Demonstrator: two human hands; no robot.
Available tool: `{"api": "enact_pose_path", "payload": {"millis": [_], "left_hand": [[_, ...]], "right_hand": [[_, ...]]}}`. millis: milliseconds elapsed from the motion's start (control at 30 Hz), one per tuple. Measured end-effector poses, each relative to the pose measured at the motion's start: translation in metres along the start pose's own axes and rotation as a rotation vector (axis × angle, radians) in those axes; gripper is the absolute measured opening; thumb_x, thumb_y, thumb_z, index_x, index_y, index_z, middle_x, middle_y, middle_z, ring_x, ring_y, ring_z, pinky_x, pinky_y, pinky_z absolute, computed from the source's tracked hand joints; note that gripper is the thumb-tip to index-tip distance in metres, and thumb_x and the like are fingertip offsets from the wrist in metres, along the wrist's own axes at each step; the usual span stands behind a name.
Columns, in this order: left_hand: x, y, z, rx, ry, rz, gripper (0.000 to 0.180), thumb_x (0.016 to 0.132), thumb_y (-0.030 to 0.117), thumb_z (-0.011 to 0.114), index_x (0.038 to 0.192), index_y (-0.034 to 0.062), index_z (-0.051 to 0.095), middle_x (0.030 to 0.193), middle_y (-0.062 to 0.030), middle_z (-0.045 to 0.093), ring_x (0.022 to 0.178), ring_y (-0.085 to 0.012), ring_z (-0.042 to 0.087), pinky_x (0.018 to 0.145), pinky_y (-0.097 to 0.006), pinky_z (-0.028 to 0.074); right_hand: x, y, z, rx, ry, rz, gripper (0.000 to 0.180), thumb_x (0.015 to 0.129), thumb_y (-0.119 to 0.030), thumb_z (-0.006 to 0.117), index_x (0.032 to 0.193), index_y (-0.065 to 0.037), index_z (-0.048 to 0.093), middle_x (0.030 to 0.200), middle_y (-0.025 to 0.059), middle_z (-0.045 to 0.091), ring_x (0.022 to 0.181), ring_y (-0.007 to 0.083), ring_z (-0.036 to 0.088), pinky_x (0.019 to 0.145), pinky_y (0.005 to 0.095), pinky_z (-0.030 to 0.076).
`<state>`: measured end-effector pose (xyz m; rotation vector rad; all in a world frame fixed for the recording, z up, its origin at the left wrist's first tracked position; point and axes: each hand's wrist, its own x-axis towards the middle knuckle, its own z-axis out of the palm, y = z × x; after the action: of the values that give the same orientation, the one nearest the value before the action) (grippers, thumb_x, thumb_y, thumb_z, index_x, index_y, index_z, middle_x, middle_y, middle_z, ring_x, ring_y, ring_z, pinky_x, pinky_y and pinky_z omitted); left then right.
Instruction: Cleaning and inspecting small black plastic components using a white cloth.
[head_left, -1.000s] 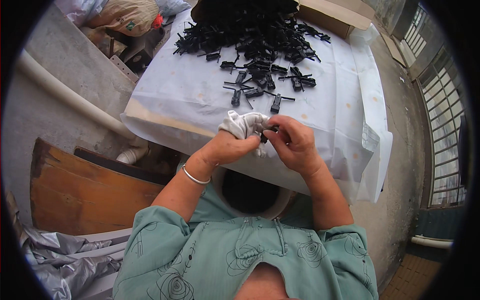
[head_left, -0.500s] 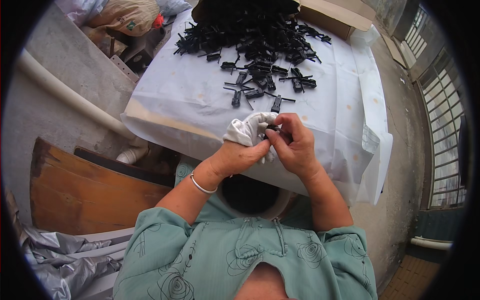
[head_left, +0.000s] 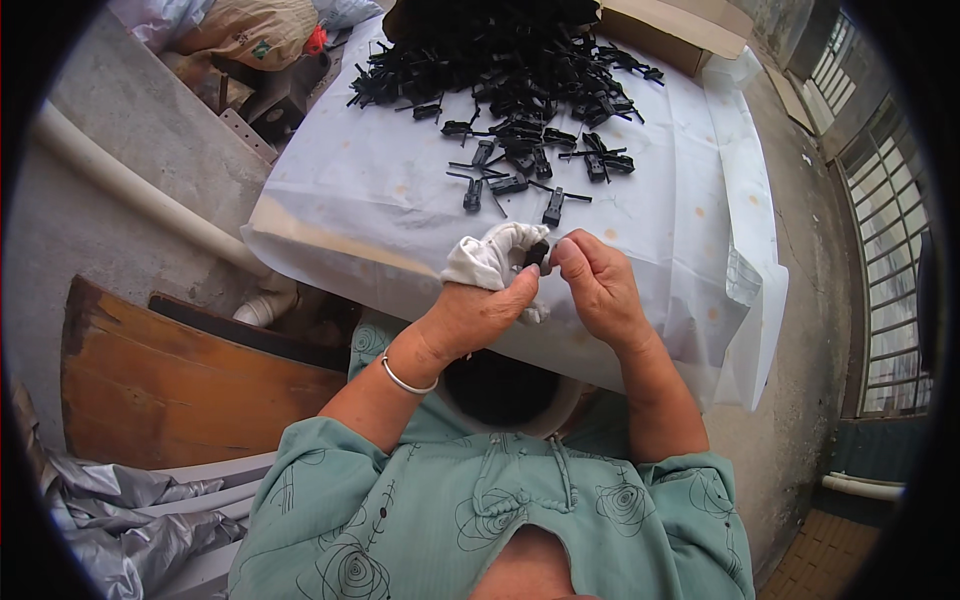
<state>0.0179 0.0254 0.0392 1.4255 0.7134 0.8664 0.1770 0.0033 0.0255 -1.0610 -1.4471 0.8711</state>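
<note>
My left hand [head_left: 490, 300] wears a white glove [head_left: 490, 255] over its fingers, with the thumb bare. Between that thumb and the gloved fingers it pinches a small black plastic piece [head_left: 537, 253]. Just right of the piece is my bare right hand [head_left: 600, 285], thumb and forefinger pressed together; whatever lies between the fingertips is too small to make out. Beyond both hands, several loose black plastic pieces with thin strips [head_left: 553, 207] lie on the white-covered table [head_left: 400, 215].
A large heap of similar black pieces [head_left: 490, 60] spills from a cardboard box [head_left: 670, 35] at the table's far side. Below my hands, a round tub [head_left: 500, 390] with dark contents stands by my lap. A wooden board [head_left: 180, 385] and a pale pipe [head_left: 150, 190] are at the left.
My right hand has drawn slightly right, away from the left hand, and its fingers have folded in. The black piece now shows more plainly in my left hand.
</note>
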Motion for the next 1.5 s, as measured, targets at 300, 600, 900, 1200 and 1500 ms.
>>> {"api": "enact_pose_path", "payload": {"millis": [300, 600, 900, 1200, 1500], "left_hand": [[-0.001, -0.023, -0.003, 0.639, 0.091, 0.338, 0.030, 0.084, 0.001, 0.050, 0.114, -0.0036, 0.046, 0.094, -0.0081, 0.057, 0.075, -0.0085, 0.054, 0.062, -0.022, 0.048], [0.000, -0.015, -0.012, 0.184, 0.109, 0.202, 0.034, 0.088, 0.008, 0.050, 0.119, 0.0038, 0.038, 0.090, -0.0041, 0.053, 0.076, -0.0087, 0.050, 0.063, -0.020, 0.043], [0.001, -0.004, -0.011, -0.005, -0.015, -0.072, 0.033, 0.090, 0.009, 0.040, 0.122, 0.0041, 0.037, 0.082, -0.0006, 0.049, 0.060, -0.0039, 0.043, 0.050, -0.017, 0.037], [0.001, -0.006, -0.005, 0.112, -0.066, 0.083, 0.027, 0.082, 0.008, 0.043, 0.108, 0.0005, 0.046, 0.084, -0.0054, 0.050, 0.077, -0.0121, 0.046, 0.069, -0.027, 0.041], [-0.002, -0.011, 0.000, 0.525, 0.090, 0.334, 0.025, 0.079, 0.006, 0.043, 0.102, -0.0022, 0.045, 0.082, -0.0173, 0.053, 0.074, -0.0282, 0.052, 0.070, -0.034, 0.043]], "right_hand": [[-0.009, 0.021, 0.018, -0.005, -0.065, 0.137, 0.025, 0.092, -0.016, 0.048, 0.075, 0.000, 0.055, 0.062, -0.0025, 0.050, 0.060, 0.0058, 0.040, 0.055, 0.0221, 0.038], [0.001, 0.000, -0.004, -0.265, -0.143, 0.153, 0.013, 0.085, -0.013, 0.057, 0.085, 0.000, 0.060, 0.068, 0.0021, 0.056, 0.062, 0.0069, 0.047, 0.057, 0.0224, 0.041], [-0.002, 0.000, -0.010, -0.098, -0.194, 0.075, 0.008, 0.078, -0.007, 0.065, 0.080, 0.000, 0.062, 0.065, -0.0009, 0.054, 0.059, 0.0048, 0.046, 0.053, 0.0198, 0.039], [0.000, 0.002, -0.002, -0.084, -0.121, 0.009, 0.018, 0.084, -0.013, 0.059, 0.073, 0.000, 0.054, 0.061, 0.0007, 0.048, 0.055, 0.0095, 0.040, 0.051, 0.0251, 0.036], [0.004, -0.003, 0.016, -0.234, -0.136, -0.096, 0.022, 0.087, -0.011, 0.051, 0.070, 0.002, 0.048, 0.055, 0.0130, 0.043, 0.049, 0.0199, 0.037, 0.048, 0.0320, 0.035]]}}
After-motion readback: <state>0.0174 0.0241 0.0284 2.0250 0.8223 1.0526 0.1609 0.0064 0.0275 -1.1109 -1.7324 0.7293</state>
